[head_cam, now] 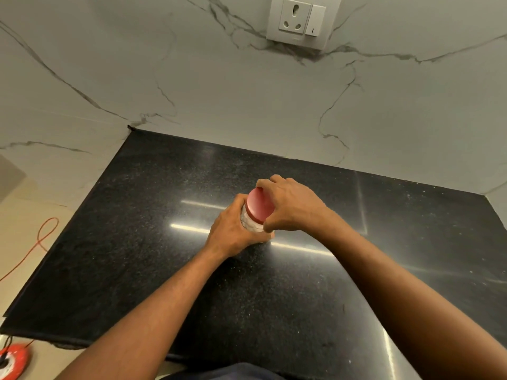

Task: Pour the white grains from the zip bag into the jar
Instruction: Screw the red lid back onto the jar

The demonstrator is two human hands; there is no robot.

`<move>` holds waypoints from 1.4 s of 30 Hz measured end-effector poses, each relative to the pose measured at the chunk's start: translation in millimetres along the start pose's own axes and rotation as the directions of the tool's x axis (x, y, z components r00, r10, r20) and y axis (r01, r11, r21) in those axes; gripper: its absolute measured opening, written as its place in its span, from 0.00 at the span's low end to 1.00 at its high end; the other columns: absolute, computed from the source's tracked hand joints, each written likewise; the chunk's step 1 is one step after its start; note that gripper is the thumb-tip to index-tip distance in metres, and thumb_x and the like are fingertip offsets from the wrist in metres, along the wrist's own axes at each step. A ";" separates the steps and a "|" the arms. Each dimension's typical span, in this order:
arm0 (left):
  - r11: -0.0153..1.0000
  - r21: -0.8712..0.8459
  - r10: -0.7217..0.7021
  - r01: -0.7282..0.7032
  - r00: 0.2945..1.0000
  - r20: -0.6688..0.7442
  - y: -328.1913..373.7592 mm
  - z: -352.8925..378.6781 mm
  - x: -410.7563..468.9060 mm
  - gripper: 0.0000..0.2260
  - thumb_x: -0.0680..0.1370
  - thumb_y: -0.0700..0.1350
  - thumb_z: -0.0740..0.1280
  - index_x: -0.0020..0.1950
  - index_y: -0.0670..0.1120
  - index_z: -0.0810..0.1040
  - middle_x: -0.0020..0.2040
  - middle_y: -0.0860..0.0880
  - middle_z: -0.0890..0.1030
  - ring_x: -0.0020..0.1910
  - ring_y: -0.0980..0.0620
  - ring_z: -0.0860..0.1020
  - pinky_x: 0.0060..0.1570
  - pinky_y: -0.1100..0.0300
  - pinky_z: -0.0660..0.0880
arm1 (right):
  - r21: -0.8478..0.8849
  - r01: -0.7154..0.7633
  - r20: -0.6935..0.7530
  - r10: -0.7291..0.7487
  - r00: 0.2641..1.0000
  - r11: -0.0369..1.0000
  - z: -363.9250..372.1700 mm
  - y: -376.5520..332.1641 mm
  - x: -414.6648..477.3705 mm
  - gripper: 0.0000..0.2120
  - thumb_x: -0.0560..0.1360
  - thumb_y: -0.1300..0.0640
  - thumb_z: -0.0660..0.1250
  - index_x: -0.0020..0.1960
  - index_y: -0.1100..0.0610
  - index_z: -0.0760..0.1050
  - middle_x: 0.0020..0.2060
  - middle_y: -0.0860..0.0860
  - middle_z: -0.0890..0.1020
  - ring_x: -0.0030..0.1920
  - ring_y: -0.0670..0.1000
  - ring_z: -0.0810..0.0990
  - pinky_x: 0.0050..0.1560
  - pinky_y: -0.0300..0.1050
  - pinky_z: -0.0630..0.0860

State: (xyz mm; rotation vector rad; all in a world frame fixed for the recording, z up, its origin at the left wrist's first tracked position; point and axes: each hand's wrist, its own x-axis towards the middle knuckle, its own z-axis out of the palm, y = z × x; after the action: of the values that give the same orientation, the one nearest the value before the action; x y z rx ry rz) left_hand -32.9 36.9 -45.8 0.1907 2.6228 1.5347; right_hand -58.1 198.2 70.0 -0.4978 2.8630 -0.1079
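On counter (137,242) | left hand (233,231) holds jar (251,222) | right hand (293,207) grips red lid (259,202)

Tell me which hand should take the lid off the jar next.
The right hand: its fingers already wrap the red lid, while the left hand grips the jar body, steadying it on the black counter.
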 end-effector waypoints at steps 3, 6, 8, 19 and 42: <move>1.000 -0.003 0.012 -0.012 1.000 0.006 -2.3 1.3 1.4 0.39 0.58 0.68 0.82 0.65 0.67 0.68 0.56 0.62 0.82 0.52 0.62 0.82 0.51 0.55 0.84 | -0.032 0.030 0.010 -0.029 1.000 0.999 -3.2 1.8 2.8 0.41 0.63 0.43 0.81 0.72 0.48 0.69 0.59 0.48 0.77 0.52 0.49 0.74 0.45 0.45 0.73; 1.000 -0.002 0.024 -0.024 1.000 0.011 -3.0 1.7 1.1 0.39 0.59 0.68 0.82 0.65 0.68 0.67 0.56 0.62 0.80 0.54 0.62 0.81 0.53 0.54 0.84 | -0.084 0.063 0.042 -0.059 0.997 0.995 -5.9 1.5 8.8 0.40 0.63 0.38 0.81 0.70 0.48 0.72 0.54 0.46 0.75 0.50 0.48 0.75 0.43 0.43 0.72; 1.000 0.002 0.026 -0.026 1.000 0.009 -2.9 2.2 0.6 0.39 0.60 0.68 0.82 0.64 0.68 0.66 0.56 0.63 0.80 0.53 0.63 0.81 0.52 0.55 0.84 | -0.103 0.056 0.062 -0.050 0.997 0.993 -8.0 0.7 13.3 0.39 0.63 0.34 0.80 0.68 0.49 0.73 0.51 0.45 0.75 0.49 0.48 0.76 0.42 0.43 0.72; 1.000 -0.009 0.023 -0.022 0.999 0.028 -2.0 1.6 2.9 0.42 0.60 0.68 0.81 0.68 0.65 0.65 0.61 0.62 0.80 0.59 0.58 0.81 0.56 0.56 0.80 | -0.182 0.071 0.120 -0.050 0.992 0.981 -12.6 -6.4 15.8 0.42 0.69 0.25 0.70 0.74 0.49 0.71 0.60 0.51 0.80 0.53 0.53 0.81 0.49 0.48 0.79; 1.000 -0.017 0.018 -0.017 1.000 0.020 -1.7 1.5 2.0 0.41 0.58 0.71 0.81 0.65 0.67 0.67 0.56 0.65 0.80 0.55 0.59 0.82 0.54 0.54 0.82 | -0.155 0.198 0.158 -0.174 0.972 0.968 -18.0 2.5 9.8 0.37 0.72 0.38 0.74 0.78 0.43 0.68 0.61 0.51 0.81 0.50 0.49 0.77 0.45 0.43 0.73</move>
State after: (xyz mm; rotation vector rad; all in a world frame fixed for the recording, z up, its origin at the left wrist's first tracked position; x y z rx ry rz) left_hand -34.7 37.6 -48.1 0.2274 2.5984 1.5514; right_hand -72.3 197.7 85.1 -0.7756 2.6916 0.1362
